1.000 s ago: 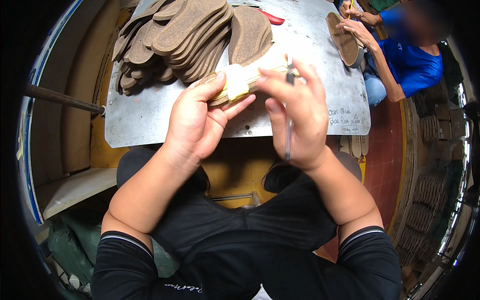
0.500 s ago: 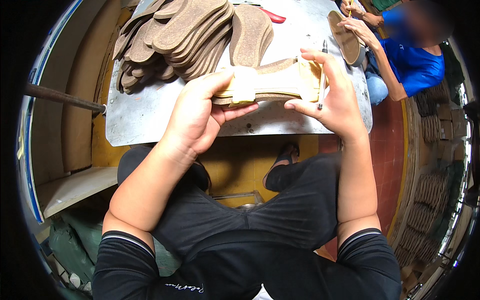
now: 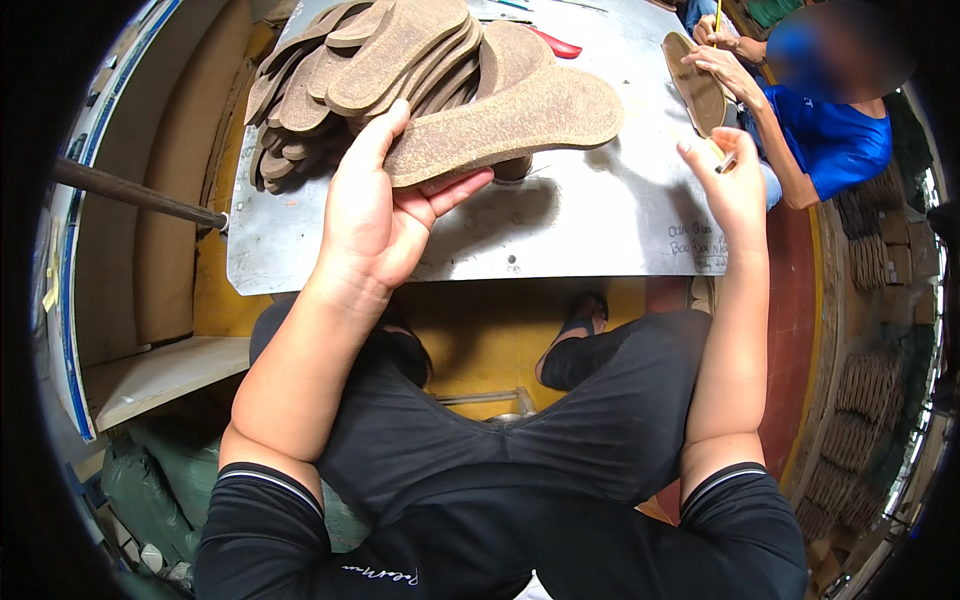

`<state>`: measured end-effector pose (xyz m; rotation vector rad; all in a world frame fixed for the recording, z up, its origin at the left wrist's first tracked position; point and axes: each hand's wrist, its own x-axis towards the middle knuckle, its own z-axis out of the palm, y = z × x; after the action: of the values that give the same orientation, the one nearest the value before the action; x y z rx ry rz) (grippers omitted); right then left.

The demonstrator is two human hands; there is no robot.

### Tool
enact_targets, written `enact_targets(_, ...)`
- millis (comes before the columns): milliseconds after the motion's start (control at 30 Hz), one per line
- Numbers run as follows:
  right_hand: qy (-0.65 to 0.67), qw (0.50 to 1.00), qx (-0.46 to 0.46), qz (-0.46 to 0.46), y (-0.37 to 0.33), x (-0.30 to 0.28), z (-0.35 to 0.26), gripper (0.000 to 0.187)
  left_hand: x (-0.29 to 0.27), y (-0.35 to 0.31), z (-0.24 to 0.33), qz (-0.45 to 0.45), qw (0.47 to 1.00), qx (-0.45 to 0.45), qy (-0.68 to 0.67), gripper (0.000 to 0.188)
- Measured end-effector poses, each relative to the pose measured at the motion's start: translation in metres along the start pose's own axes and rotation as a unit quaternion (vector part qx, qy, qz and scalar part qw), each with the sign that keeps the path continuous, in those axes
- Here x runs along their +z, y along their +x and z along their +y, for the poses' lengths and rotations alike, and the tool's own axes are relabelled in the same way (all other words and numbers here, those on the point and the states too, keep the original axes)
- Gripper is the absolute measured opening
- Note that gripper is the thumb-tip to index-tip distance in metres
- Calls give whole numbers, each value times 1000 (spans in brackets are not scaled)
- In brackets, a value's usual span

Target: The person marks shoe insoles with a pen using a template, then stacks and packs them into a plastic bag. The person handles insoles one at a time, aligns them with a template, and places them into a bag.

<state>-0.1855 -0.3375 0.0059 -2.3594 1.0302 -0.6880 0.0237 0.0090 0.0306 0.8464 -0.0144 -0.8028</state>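
My left hand grips one brown cork shoe sole by its near-left end, thumb on top and fingers beneath. The sole is held above the table, its speckled face up and its far end pointing right. Over the table's right edge, my right hand is closed on a pen, seen nearly end-on. A small yellowish edge shows beside the pen; what it belongs to is hidden. Behind the held sole lies a large pile of similar cork soles.
The metal-topped table has handwriting near its front right. A red-handled tool lies at the back. At right, a person in blue holds a pencil over another sole. A metal bar reaches the table from the left.
The yellow-and-white template has come off the sole and is no longer plainly visible. My right hand has moved right, away from the sole, with the pen. My left hand still holds the sole.
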Motion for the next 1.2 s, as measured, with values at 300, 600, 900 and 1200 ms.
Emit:
enact_targets(300, -42, 947, -129, -290, -23, 3, -29, 82, -3, 0, 3, -1, 1000, -11, -12, 56)
enact_targets(600, 126, 979, -48, -151, -13, 24, -19, 46, 1, 1, -1, 2, 1000, -20, -1, 58)
enact_targets(900, 621, 712, 198, -261, -41, 44, -61, 27, 0, 2, -11, 13, 999, -48, 11, 59)
enact_targets(1200, 649, 695, 227, -211, -40, 46, -50, 22, 0, 4, -13, -31, 995, -89, -35, 67)
